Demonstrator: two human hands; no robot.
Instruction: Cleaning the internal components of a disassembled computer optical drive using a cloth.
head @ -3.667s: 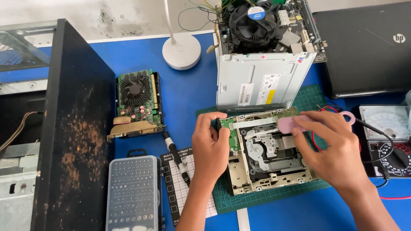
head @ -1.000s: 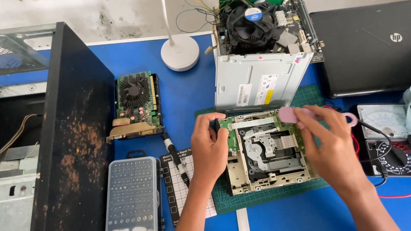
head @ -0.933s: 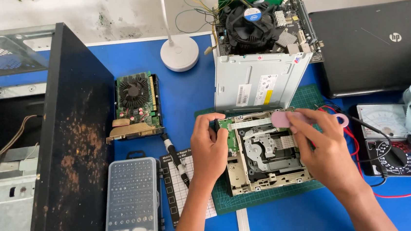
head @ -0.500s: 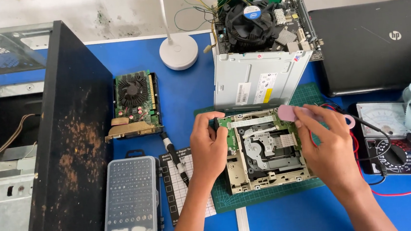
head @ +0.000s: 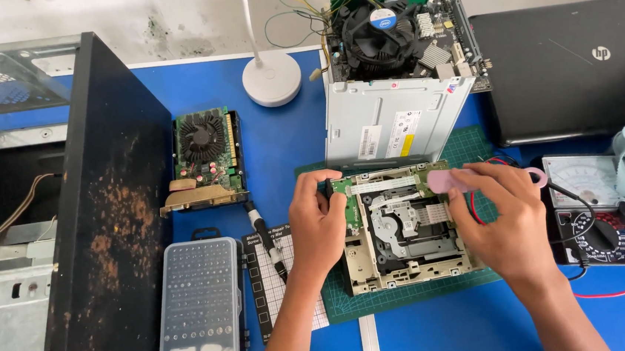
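Observation:
An opened optical drive [head: 407, 242] with its mechanism bare lies on a green cutting mat [head: 474, 148] in the middle. My left hand [head: 316, 223] grips the drive's left edge near a small green circuit board [head: 346, 195]. My right hand [head: 505, 220] hovers over the drive's right side and pinches a pink flat tool [head: 450, 181] with a ring end [head: 536, 177], its tip over the drive's back right corner. The drive's grey metal cover [head: 386, 121] leans just behind it.
A black computer case [head: 100, 214] lies open at the left. A graphics card [head: 203, 158], a bit set box [head: 200, 310], a screwdriver [head: 267, 235], a white lamp base [head: 271, 77], a motherboard with a fan [head: 390, 32], a black laptop [head: 571, 66] and a multimeter [head: 590, 213] surround the mat.
My right hand with the pink tool has shifted slightly back and forth along the drive's back right edge. My left hand has stayed on the drive's left side.

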